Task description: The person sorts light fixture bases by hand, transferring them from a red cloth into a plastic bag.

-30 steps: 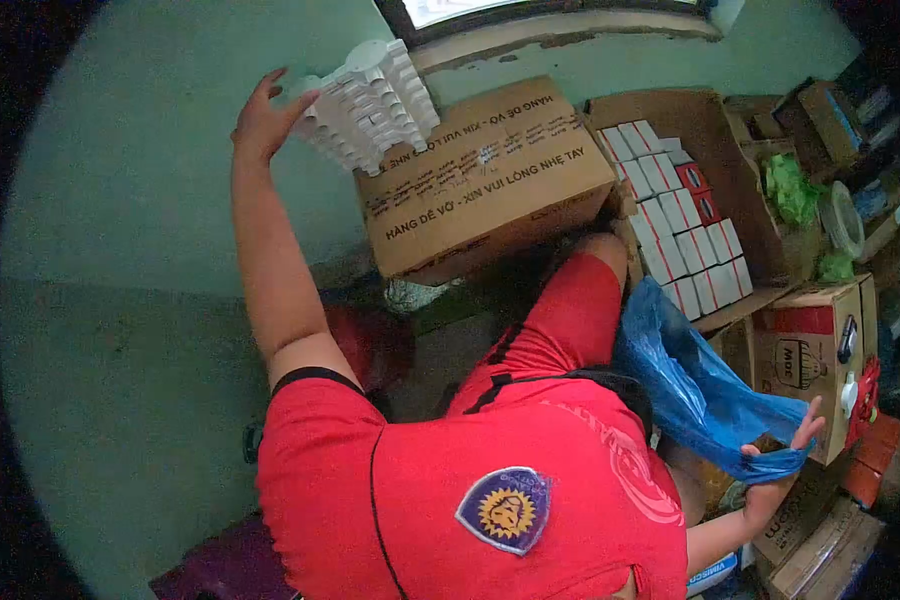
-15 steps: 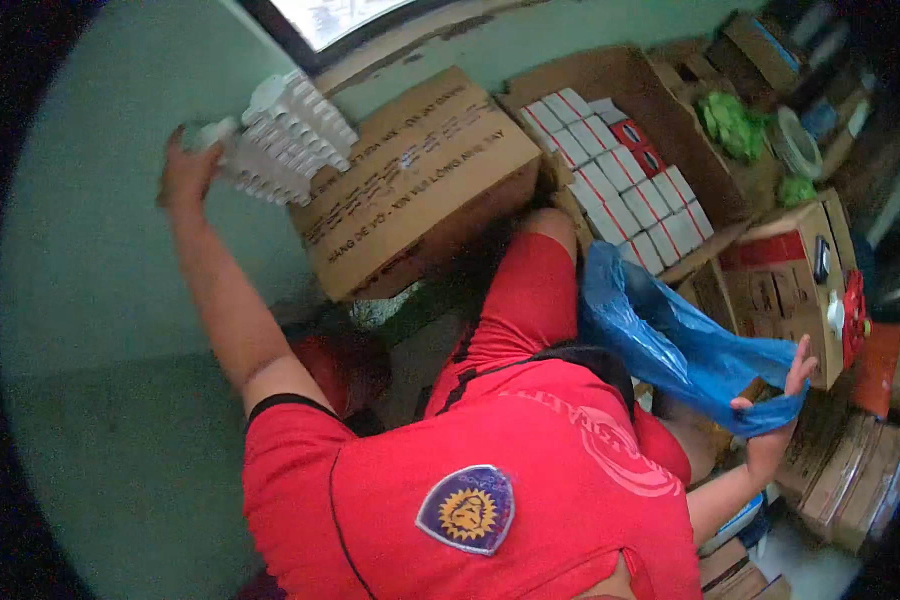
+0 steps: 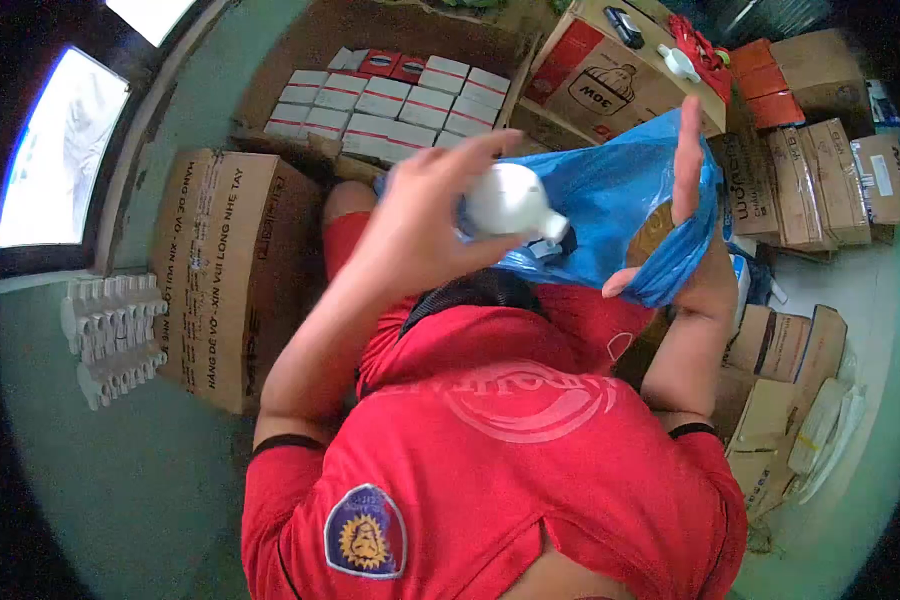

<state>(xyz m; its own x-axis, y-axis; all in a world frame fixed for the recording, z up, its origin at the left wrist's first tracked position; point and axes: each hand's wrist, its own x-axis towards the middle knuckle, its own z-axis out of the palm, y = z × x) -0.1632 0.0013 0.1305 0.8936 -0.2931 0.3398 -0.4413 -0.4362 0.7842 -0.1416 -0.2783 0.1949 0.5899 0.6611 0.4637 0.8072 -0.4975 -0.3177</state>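
My left hand (image 3: 410, 215) is curled around a white round plastic junction box (image 3: 508, 200) with a short spout, held above the mouth of a blue plastic bag (image 3: 595, 185). My right hand (image 3: 698, 240) holds the bag's far side stretched wide, with the bag's edge looped over it and its thumb and fingers apart. A small dark thing (image 3: 552, 248) shows just below the junction box; I cannot make out what it is. More white junction boxes (image 3: 115, 330) are stacked in rows at the left, beside a closed cardboard box (image 3: 215, 270).
An open carton (image 3: 300, 40) ahead holds several small white boxes with red stripes (image 3: 380, 105). Right of it stands a 30W carton (image 3: 595, 75) with a dark phone-like device (image 3: 624, 27) and a white fitting (image 3: 678, 63) on top. More cartons (image 3: 820, 185) line the right side.
My left hand has come from the stack at the left wall to the bag, bringing a junction box. My right hand has raised the bag in front of me. The view has turned right.
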